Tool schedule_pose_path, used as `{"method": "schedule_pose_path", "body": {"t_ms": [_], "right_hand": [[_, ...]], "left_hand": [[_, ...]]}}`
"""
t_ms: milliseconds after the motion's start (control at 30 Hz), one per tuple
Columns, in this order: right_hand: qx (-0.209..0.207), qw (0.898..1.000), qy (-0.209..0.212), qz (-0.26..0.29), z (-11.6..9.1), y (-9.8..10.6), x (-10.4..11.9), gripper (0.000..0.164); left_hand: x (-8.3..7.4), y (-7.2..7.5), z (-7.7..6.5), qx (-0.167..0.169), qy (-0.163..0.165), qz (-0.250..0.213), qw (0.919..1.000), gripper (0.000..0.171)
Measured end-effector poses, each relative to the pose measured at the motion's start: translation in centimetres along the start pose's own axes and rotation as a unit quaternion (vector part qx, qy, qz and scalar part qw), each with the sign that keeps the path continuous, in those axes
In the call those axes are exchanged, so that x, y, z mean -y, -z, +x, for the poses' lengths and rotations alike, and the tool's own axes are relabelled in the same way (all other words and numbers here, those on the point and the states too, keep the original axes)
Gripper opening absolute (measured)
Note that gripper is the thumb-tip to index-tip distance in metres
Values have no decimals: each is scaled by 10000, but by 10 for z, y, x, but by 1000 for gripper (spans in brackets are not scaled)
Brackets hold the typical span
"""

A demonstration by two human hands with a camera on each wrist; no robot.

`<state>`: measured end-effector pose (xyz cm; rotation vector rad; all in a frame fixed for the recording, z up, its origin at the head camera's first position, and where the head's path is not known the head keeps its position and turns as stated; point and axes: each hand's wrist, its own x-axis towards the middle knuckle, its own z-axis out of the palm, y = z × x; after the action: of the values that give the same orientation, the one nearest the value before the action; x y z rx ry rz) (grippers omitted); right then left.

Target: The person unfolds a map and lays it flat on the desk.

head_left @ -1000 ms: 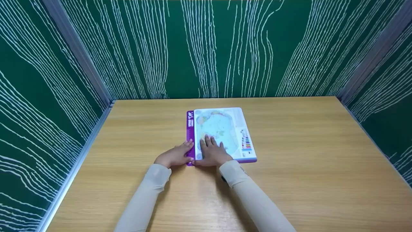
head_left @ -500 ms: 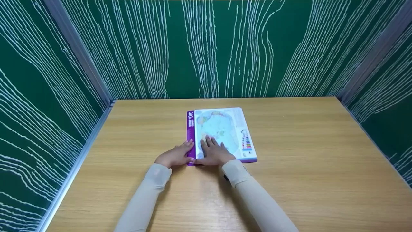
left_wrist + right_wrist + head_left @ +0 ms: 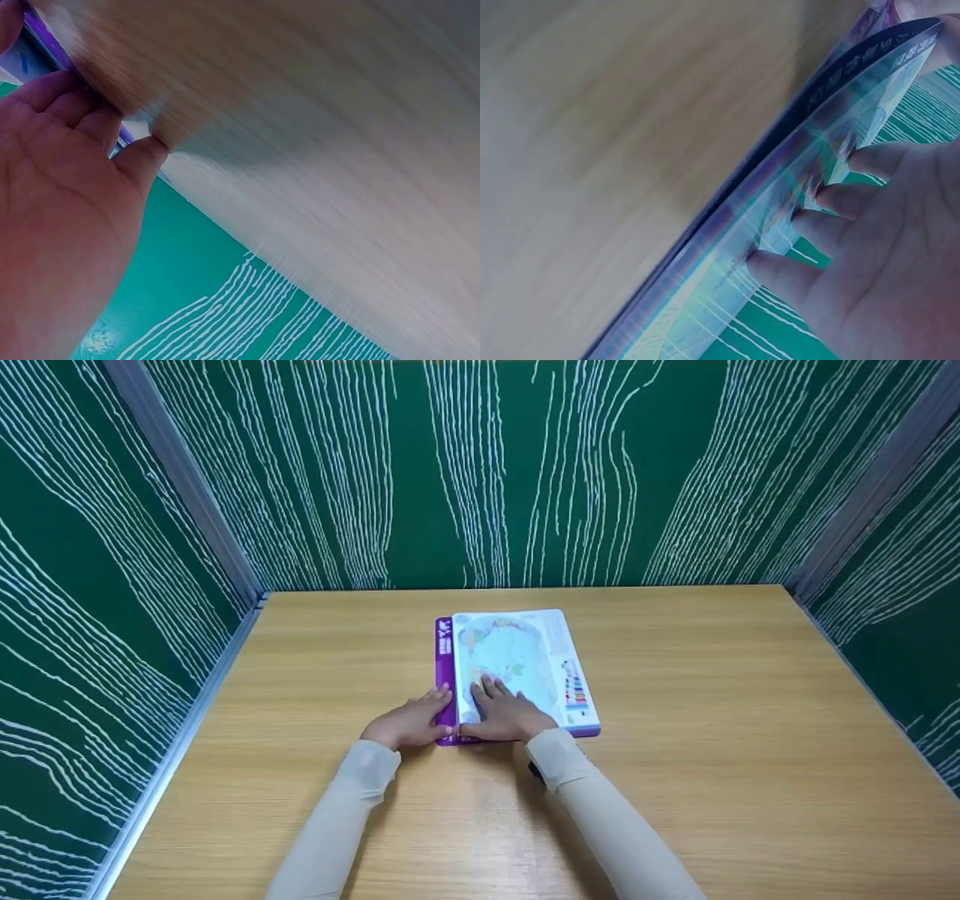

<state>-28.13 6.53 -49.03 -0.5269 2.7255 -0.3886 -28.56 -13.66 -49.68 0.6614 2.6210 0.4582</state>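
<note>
A folded map [image 3: 517, 649] with a glossy pale-blue face and a purple strip [image 3: 444, 667] along its left side lies on the wooden table. My left hand [image 3: 409, 724] rests at the lower part of that strip, fingers extended and thumb at the near left corner. My right hand [image 3: 506, 716] lies on the map's lower left, its fingers spread and pointing away, thumb toward the left hand. In the right wrist view, the fingertips [image 3: 761, 259] touch the glossy upper layer [image 3: 705, 300]. That layer bows away from the one below near the corner.
The wooden table [image 3: 712, 697] extends around the map. Green walls with white wavy lines [image 3: 517, 472] stand at the back and both sides, with grey posts [image 3: 184, 472] at the corners.
My right hand has slid slightly right across the map, its fingers turning a little. More purple shows under its thumb at the near edge. The left hand stays in place.
</note>
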Motion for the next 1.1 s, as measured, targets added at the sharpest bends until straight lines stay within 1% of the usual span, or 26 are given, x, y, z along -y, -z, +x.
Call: {"method": "schedule_pose_path", "body": {"t_ms": [100,400,633,800,1000,1100], "right_hand": [[26,10000,-8,95,-1,2,-2,93],[20,9990,-106,438,-4,6,-8,91],[-59,9970,-50,764,-10,10,-14,90],[-117,9950,4,989,-14,12,-22,89],[-250,9937,134,1080,-18,14,-30,90],[-227,9930,95,1156,-22,16,-34,93]], "left_hand": [[0,0,0,25,25,47,10000,68],[1,-1,1,7,61,-47,10000,67],[2,-3,1,24,193,-179,9997,67],[2,-3,2,7,246,-163,9996,67],[1,-2,1,-14,119,-79,9999,67],[0,-2,1,-26,112,-87,9999,67]]}}
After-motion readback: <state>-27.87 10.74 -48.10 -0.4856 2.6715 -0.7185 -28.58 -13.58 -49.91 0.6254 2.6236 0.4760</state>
